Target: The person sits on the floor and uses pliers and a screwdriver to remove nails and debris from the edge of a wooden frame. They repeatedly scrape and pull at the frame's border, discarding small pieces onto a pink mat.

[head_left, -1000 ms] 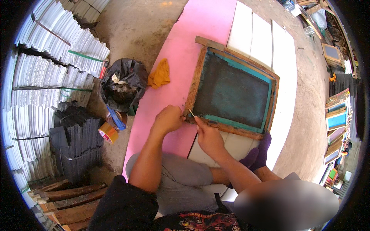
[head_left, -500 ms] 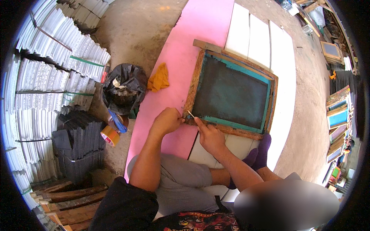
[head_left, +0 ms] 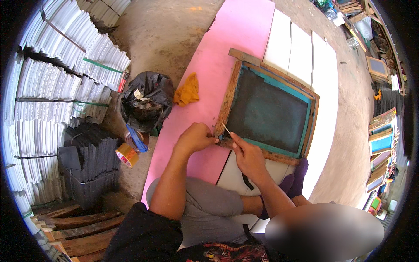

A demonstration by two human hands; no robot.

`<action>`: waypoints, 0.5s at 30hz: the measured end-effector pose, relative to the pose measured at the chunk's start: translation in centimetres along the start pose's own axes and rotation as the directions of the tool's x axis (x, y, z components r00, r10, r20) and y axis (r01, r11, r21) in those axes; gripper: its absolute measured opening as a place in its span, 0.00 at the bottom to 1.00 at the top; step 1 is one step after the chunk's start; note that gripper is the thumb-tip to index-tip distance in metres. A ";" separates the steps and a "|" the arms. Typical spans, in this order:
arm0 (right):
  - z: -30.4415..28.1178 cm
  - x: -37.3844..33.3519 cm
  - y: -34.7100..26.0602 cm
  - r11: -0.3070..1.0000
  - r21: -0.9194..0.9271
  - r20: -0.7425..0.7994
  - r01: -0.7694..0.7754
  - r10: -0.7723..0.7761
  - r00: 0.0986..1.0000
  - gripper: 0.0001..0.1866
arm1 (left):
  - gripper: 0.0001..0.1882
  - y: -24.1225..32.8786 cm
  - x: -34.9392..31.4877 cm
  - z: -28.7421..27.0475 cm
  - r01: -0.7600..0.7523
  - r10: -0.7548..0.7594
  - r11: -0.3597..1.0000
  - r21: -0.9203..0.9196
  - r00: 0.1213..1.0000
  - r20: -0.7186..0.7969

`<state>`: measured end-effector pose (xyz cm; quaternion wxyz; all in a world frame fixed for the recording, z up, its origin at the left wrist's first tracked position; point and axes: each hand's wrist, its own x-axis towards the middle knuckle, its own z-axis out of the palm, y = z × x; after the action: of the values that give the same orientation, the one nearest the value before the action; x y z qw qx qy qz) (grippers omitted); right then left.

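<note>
A screen printing frame, wooden with dark mesh and a teal border, lies tilted on a pink and white surface. My left hand is closed at its near left corner, thumb against the wood; the fingertips are partly hidden. In my right hand is a slim tool with a narrow pale tip. A black handle-like end shows below the palm; its exact kind cannot be made out. The tip is over the frame's near left corner, close to my left thumb.
A mustard cloth lies left of the frame. Beside the pink board stand a black plastic bag and tape rolls. Stacked white sheets and black sheets line the left. More frames lean at far right.
The view has shifted, so the scene sits slightly further right. My right hand has turned a little, and the black end of the tool now shows below it. My left hand stays at the corner.
</note>
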<state>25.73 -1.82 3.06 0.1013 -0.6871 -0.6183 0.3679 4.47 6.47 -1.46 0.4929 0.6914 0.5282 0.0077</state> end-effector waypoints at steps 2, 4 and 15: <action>0.0 -0.2 0.3 0.998 -0.062 0.015 -0.004 0.005 1.000 0.21 | 0.17 0.2 0.0 0.1 -0.009 0.009 1.000 0.017 1.000 -0.011; 0.2 -0.2 0.4 0.995 -0.096 0.016 -0.004 0.006 1.000 0.21 | 0.17 0.6 -0.2 0.0 0.019 -0.019 1.000 0.021 1.000 0.009; 0.0 0.0 -0.2 0.979 -0.199 -0.011 0.041 -0.045 0.999 0.20 | 0.22 1.4 -0.9 0.5 0.099 -0.095 0.992 0.083 0.994 -0.061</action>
<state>25.57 -1.74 3.18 0.0450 -0.6831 -0.6659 0.2965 5.32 5.50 -0.28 0.4474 0.6850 0.5747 -0.0195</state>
